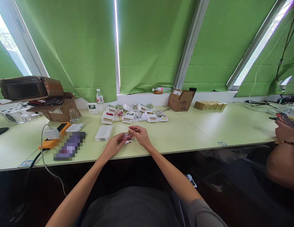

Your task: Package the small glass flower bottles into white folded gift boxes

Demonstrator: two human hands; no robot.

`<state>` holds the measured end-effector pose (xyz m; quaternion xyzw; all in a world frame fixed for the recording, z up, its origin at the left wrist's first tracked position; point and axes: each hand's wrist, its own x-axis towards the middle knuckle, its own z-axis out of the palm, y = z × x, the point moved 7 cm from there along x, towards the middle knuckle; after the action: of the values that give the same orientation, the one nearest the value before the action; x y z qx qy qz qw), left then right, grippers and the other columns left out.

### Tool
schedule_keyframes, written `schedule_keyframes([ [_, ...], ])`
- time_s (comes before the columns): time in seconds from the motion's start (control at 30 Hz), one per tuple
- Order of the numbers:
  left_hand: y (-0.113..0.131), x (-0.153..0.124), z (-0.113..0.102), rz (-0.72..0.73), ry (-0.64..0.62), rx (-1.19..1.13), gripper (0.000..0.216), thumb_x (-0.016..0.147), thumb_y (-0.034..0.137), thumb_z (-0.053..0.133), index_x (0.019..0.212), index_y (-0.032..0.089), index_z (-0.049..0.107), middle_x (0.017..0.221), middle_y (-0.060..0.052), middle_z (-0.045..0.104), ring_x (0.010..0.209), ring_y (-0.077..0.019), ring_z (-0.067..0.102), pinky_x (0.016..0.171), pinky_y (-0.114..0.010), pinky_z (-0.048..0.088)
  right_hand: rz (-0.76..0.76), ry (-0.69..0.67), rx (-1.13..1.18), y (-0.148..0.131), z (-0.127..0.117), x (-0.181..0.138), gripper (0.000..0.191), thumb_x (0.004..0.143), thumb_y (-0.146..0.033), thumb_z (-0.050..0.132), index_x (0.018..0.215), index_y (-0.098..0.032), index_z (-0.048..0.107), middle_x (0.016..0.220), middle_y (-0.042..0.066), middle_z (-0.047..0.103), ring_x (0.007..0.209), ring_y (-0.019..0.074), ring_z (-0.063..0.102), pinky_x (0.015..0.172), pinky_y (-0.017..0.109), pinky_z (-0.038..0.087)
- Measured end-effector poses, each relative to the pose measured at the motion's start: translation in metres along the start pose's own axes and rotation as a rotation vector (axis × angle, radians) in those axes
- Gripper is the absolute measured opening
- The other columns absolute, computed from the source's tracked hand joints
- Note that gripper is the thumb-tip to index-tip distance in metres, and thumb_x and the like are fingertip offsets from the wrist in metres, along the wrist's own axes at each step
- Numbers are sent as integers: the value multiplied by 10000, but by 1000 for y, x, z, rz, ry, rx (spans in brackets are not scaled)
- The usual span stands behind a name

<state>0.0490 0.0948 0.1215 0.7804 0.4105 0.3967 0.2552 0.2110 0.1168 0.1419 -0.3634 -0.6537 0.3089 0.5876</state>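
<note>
Close to the table's front edge, a small round glass bottle (129, 137) with pink-red contents and a gold-coloured neck stands between my hands. My left hand (115, 144) is closed on the bottle's left side. At the top, my right hand (140, 135) pinches the neck; whatever lies under those fingertips is too small to make out. Left of the bottle lies a closed white box (104, 133) with a barcode. Behind it, several opened white boxes (108, 117) sit in rows with similar round glass bottles (159, 113) in or beside them.
An orange power strip (46, 144), a phone-like pixelated object (69, 146) and cables lie to the left. Brown cartons (58, 108) are stacked behind them. A water bottle (99, 100), a small carton (181, 100) and yellow boxes (209, 105) line the back. Another person's hand (287, 130) holds a phone at far right.
</note>
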Motion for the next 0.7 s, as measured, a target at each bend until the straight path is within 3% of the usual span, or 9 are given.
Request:
schedule_keyframes([
  [0.7,5,-1,2,1,1,-2,377,893,318,565,1255,215,568,1106,-71,714,992,-249,680,880,-361,527,-83,42,-66,-11,0,-5,220,830,-358,648,963,-213,746,966,61,741,904,220,695,842,347,563],
])
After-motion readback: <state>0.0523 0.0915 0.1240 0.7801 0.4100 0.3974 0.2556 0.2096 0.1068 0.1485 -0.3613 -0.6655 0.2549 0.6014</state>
